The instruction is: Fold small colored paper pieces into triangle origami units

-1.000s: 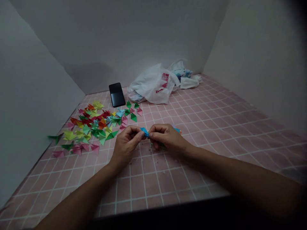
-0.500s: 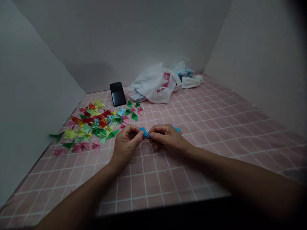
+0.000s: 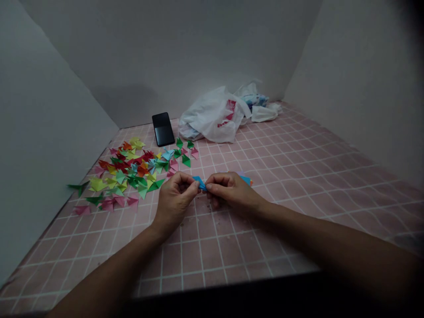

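Two bare hands, the left hand (image 3: 174, 199) and the right hand (image 3: 232, 191), meet above a pink gridded mat (image 3: 205, 251), their fingers (image 3: 189, 187) pinched tight on a small folded blue paper piece (image 3: 199, 183) (more blue and orange paper (image 3: 247, 180) pokes out beyond the right fingers). Left of the fingers lies a scattered heap of folded multicoloured paper triangles (image 3: 132, 172); farther ahead sit a black smartphone (image 3: 163, 129) and a white plastic bag (image 3: 212, 117).
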The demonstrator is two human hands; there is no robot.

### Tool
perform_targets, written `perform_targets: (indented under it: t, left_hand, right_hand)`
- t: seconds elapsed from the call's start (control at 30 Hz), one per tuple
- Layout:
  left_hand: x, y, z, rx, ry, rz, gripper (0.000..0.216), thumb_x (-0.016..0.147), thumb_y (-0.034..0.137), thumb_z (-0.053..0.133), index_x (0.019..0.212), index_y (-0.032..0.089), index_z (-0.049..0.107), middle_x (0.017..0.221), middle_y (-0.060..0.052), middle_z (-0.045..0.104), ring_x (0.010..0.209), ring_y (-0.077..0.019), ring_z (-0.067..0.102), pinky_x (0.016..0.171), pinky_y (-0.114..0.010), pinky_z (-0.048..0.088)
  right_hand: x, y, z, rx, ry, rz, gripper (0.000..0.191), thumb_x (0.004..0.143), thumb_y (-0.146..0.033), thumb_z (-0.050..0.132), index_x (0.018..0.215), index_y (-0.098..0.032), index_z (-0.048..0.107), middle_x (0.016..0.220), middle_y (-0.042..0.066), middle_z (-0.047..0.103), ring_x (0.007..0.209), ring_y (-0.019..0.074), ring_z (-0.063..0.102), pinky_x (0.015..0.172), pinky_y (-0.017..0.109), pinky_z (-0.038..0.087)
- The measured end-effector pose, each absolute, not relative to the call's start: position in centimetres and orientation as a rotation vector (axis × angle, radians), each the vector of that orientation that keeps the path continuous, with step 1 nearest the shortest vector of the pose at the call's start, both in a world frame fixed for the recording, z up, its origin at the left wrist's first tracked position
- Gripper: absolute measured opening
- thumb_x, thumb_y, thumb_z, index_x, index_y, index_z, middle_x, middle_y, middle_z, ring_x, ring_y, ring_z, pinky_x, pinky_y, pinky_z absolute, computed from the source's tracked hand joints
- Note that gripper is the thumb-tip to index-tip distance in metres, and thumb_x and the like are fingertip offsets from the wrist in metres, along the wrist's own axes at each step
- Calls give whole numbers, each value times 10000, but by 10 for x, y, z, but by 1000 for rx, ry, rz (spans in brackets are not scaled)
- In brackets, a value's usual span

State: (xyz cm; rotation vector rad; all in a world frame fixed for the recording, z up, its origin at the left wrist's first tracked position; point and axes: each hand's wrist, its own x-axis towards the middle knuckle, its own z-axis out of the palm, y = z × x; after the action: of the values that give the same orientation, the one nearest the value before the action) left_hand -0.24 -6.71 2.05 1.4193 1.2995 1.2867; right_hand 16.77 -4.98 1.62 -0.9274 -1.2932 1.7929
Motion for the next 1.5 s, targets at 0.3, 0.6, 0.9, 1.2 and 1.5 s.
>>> perform_targets:
  t: [0.3, 0.6, 0.9, 1.2, 1.5]
  left_hand:
    - [-2, -68, 21, 1434, 1303, 1268, 134, 787, 253, 715, 739, 172, 620, 701, 2, 656, 671, -135, 636, 650, -257, 503]
    - [1, -68, 19, 1204, 1099, 1350, 244, 781, 240, 749, 952, 185, 585, 787, 35, 649, 692, -117, 679, 705, -263, 570]
    - [3, -68, 18, 1209, 1074, 1376, 222, 777, 231, 738, 936, 192, 588, 821, 24, 642, 724, -124, 679, 738, -283, 581]
    - [2, -69, 17, 1207, 1072, 1350, 226, 799, 227, 721, 977, 201, 584, 840, 20, 644, 757, -126, 671, 771, -292, 572]
    - [0, -70, 17, 1172, 1079, 1267, 301, 836, 293, 692, 1086, 200, 553, 852, -7, 689, 757, -155, 691, 783, -330, 564]
  right_hand:
    - [167, -51, 16, -985, -1372, 1689, 206, 785, -327, 681, 679, -169, 604, 532, -49, 529, 442, 72, 494, 445, 201, 377]
    - [166, -51, 14, -1027, -1337, 1634, 165, 779, -297, 663, 679, -180, 603, 500, -52, 530, 426, 78, 504, 434, 201, 386]
    - [167, -51, 14, -1039, -1355, 1604, 152, 766, -299, 662, 680, -188, 603, 484, -55, 525, 422, 75, 507, 426, 193, 378]
    - [165, -52, 13, -1026, -1333, 1615, 173, 769, -318, 669, 679, -187, 600, 522, -51, 514, 441, 80, 498, 451, 215, 391]
    - [165, -54, 14, -1018, -1331, 1611, 178, 775, -331, 656, 683, -190, 598, 503, -52, 519, 448, 86, 501, 472, 223, 395]
